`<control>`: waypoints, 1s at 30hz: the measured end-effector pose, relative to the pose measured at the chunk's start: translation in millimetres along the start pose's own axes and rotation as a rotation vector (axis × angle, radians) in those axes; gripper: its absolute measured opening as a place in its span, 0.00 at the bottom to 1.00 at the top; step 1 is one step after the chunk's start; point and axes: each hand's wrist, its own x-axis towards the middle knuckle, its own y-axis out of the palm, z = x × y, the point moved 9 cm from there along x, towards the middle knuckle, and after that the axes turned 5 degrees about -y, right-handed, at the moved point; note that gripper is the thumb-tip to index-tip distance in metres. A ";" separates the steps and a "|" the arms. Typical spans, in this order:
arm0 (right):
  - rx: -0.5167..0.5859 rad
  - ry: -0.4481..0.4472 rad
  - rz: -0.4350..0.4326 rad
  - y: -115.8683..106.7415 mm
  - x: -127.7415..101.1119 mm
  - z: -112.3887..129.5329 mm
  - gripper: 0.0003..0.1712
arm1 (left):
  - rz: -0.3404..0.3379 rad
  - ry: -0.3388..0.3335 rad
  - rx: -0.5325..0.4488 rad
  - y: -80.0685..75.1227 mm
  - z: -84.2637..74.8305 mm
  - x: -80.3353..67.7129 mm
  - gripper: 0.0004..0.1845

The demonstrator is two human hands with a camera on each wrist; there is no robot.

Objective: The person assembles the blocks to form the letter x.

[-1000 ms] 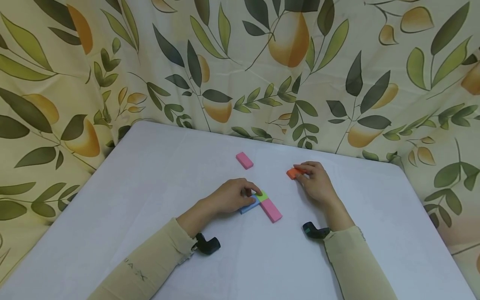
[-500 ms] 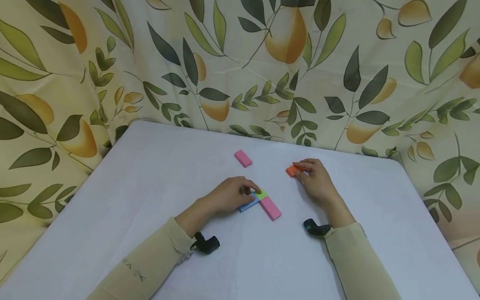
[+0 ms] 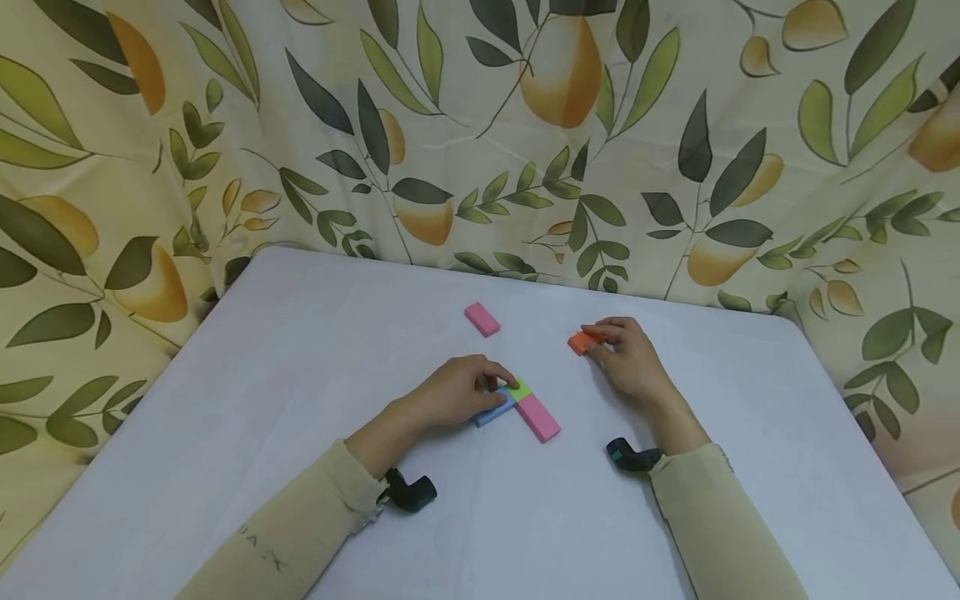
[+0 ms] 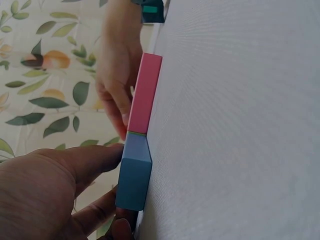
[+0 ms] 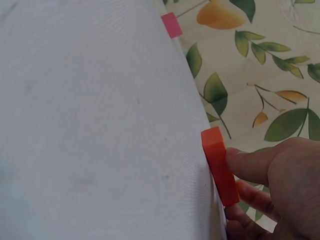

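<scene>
Three blocks meet on the white table: a blue block [image 3: 492, 412], a small green block [image 3: 521, 389] at the corner, and a long pink block [image 3: 538, 418]. My left hand [image 3: 452, 390] grips the blue block, thumb against it and a fingertip at the green one. In the left wrist view the end of the blue block [image 4: 134, 184] faces the camera; most of the green block is hidden. To the right, my right hand [image 3: 628, 357] pinches an orange block [image 3: 579, 342] between thumb and fingers. The right wrist view shows the orange block [image 5: 220, 167] standing close against the table surface.
A second pink block [image 3: 482, 319] lies alone farther back on the white table [image 3: 337, 317]. Behind the table's far edge hangs a curtain [image 3: 450, 142] patterned with leaves and fruit. A black wrist camera [image 3: 409, 492] sits below the left sleeve, another camera [image 3: 632, 456] by the right.
The head view has shifted slightly. Both hands keep their hold, and the blocks show no clear movement on the table.
</scene>
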 end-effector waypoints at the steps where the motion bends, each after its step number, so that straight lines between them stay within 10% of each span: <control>1: -0.001 -0.001 0.001 0.3 0.2 0.2 0.21 | -0.001 -0.001 -0.002 -0.1 0.2 -0.4 0.12; 30: 0.000 0.021 0.032 -0.1 -0.5 0.7 0.21 | -0.003 -0.006 0.009 -0.1 -0.4 0.1 0.13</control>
